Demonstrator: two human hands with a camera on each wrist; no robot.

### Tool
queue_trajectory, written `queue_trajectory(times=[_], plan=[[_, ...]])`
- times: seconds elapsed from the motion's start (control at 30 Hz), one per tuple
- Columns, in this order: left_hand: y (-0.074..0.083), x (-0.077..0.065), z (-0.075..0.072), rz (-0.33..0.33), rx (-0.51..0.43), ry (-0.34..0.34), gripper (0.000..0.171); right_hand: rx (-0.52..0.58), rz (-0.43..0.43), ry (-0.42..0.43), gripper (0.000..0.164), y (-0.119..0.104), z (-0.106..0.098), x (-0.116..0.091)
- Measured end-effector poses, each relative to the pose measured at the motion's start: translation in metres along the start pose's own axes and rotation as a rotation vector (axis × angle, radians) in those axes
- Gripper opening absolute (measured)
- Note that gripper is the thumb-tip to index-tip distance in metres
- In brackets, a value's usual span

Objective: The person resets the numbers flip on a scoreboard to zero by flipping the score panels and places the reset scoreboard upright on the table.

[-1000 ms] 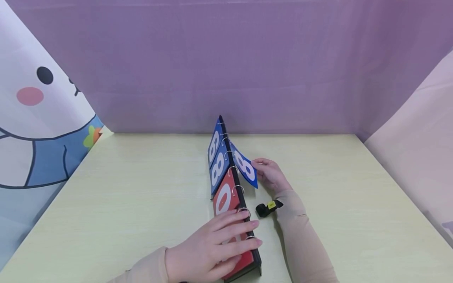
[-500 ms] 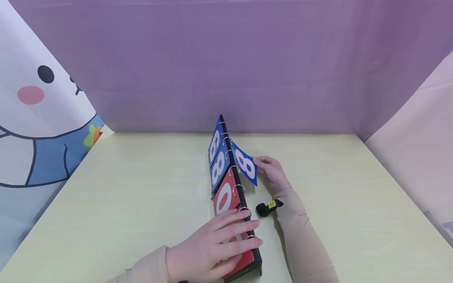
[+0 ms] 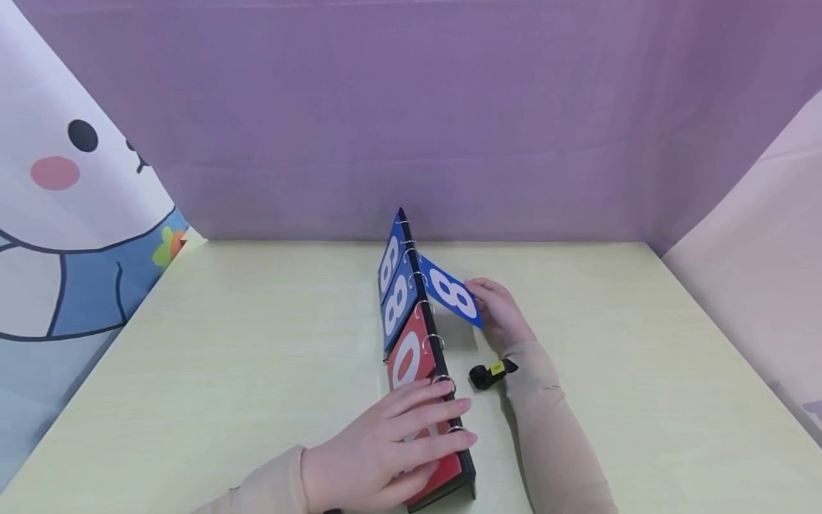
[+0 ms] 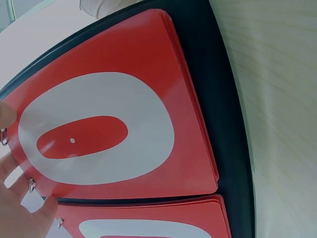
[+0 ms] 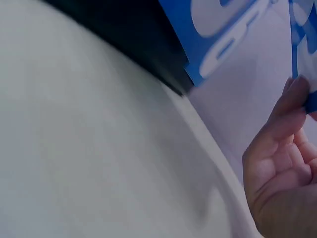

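Note:
A black tent-shaped flip scoreboard [image 3: 437, 351] stands lengthwise on the table, its number cards hung on metal rings along the top ridge. Blue cards [image 3: 399, 303] with white digits hang at its far end, and red cards [image 3: 409, 354] with white zeros at the near end. My left hand [image 3: 379, 446] rests over the near end, fingers laid across the ridge; a large red zero card [image 4: 158, 173] fills much of the left wrist view. On the other side, my right hand [image 3: 503, 313] pinches the free edge of a blue 8 card [image 3: 447, 291], lifted outward from the board.
The pale wooden table [image 3: 257, 321] extends around the scoreboard. A purple cloth [image 3: 411, 121] hangs behind it, and a cartoon-printed cloth [image 3: 90, 235] stands at the left. A small black device with a yellow label [image 3: 496, 368] sits at the right wrist.
The right hand has swung the blue 8 card farther outward and up, away from the ridge. My left hand has stayed in place on the scoreboard.

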State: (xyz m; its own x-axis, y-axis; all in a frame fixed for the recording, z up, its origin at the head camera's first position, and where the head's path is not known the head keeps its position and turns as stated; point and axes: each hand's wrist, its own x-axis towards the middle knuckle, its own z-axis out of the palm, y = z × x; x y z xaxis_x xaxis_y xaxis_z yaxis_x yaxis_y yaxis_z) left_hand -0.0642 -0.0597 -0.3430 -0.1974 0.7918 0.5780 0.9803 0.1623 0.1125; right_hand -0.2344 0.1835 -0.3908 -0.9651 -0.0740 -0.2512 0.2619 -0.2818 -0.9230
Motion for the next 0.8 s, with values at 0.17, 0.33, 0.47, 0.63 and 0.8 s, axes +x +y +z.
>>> queue_trajectory(times=[0.17, 0.33, 0.47, 0.63, 0.8], plan=[[0.000, 0.000, 0.000, -0.010, -0.007, -0.018, 0.048, -0.131, -0.046, -0.067, 0.015, -0.015, -0.019, -0.007], [0.000, 0.000, 0.000, -0.017, -0.013, -0.031, 0.049, -0.143, -0.067, -0.112, 0.015, -0.026, -0.028, -0.014], [0.000, 0.000, 0.000, -0.016, -0.011, -0.029, 0.049, -0.163, -0.073, -0.114, 0.014, -0.034, -0.030, -0.018], [0.000, 0.000, 0.000, -0.019, -0.015, -0.029, 0.049, -0.180, -0.085, -0.111, 0.012, -0.044, -0.032, -0.023], [0.000, 0.000, 0.000, -0.021, -0.011, -0.033, 0.049, -0.176, -0.107, -0.143, 0.013, -0.056, -0.035, -0.031]])
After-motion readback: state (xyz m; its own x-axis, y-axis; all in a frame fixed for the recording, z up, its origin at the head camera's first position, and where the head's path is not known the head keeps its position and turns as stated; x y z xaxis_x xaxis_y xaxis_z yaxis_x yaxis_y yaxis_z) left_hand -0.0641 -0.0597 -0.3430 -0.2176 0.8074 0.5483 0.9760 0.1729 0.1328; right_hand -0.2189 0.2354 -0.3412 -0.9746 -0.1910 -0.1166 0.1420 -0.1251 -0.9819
